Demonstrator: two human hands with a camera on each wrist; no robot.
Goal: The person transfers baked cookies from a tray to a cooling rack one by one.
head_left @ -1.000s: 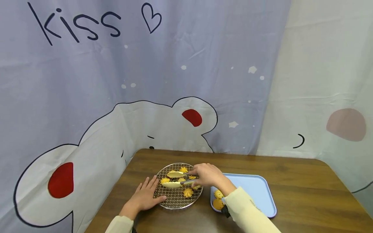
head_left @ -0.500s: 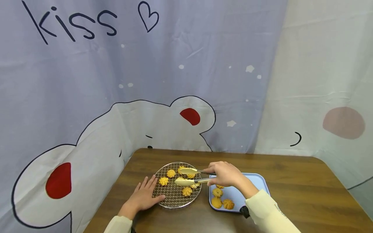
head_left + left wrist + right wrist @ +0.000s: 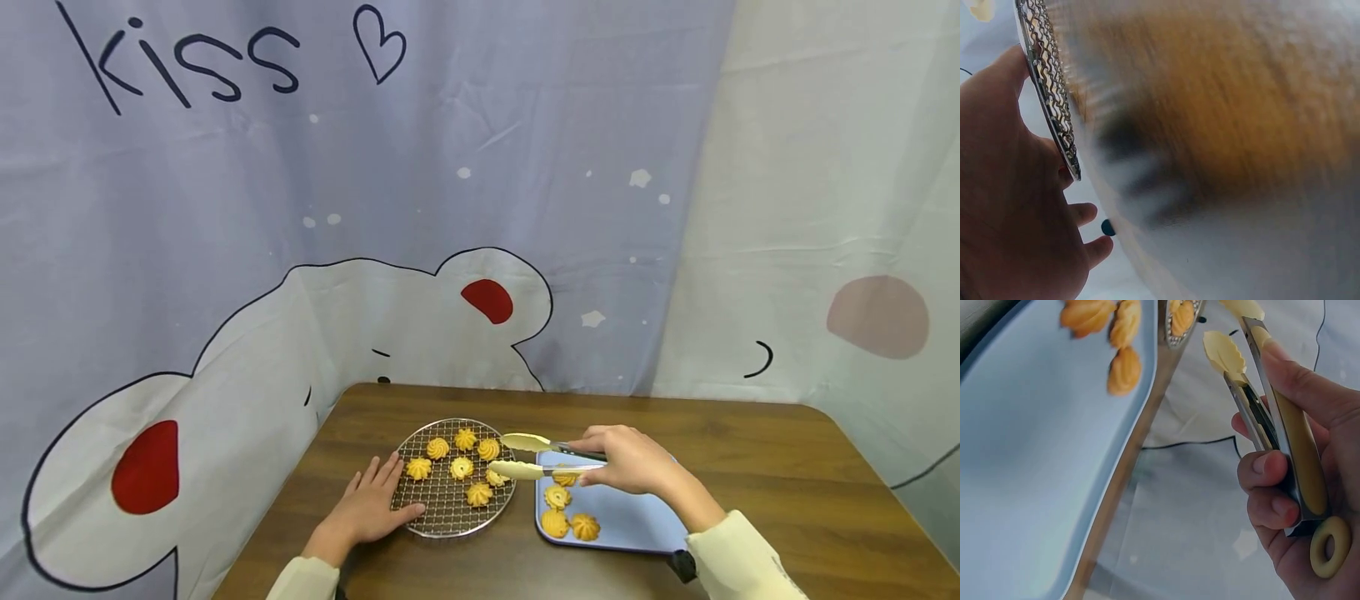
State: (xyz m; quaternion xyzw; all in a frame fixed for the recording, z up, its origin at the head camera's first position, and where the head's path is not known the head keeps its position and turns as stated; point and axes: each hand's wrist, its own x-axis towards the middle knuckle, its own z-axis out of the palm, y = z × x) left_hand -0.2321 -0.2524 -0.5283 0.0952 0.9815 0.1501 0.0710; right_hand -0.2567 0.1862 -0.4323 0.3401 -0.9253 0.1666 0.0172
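My left hand (image 3: 371, 504) rests with spread fingers on the left edge of a round wire cooling rack (image 3: 442, 510). Several swirled yellow cookies (image 3: 461, 468) sit on the rack's mesh. In my right hand (image 3: 637, 462) I hold metal tongs with pale yellow tips (image 3: 517, 470). The tongs' arms are apart with nothing between them, and the tips hover by the rack's right rim. A light blue tray (image 3: 637, 521) lies under the tongs and my right hand, with several cookies (image 3: 585, 527) along its left side. In the right wrist view, fingers curl round the tongs' handle (image 3: 1300, 456).
Rack and tray stand side by side on a brown wooden table (image 3: 765, 467), with a narrow gap between them. A printed curtain (image 3: 600, 208) hangs behind the table's far edge and along its left side.
My right hand has moved right with the tongs, from over the rack to over the tray, uncovering cookies on both. The left hand stays on the rack.
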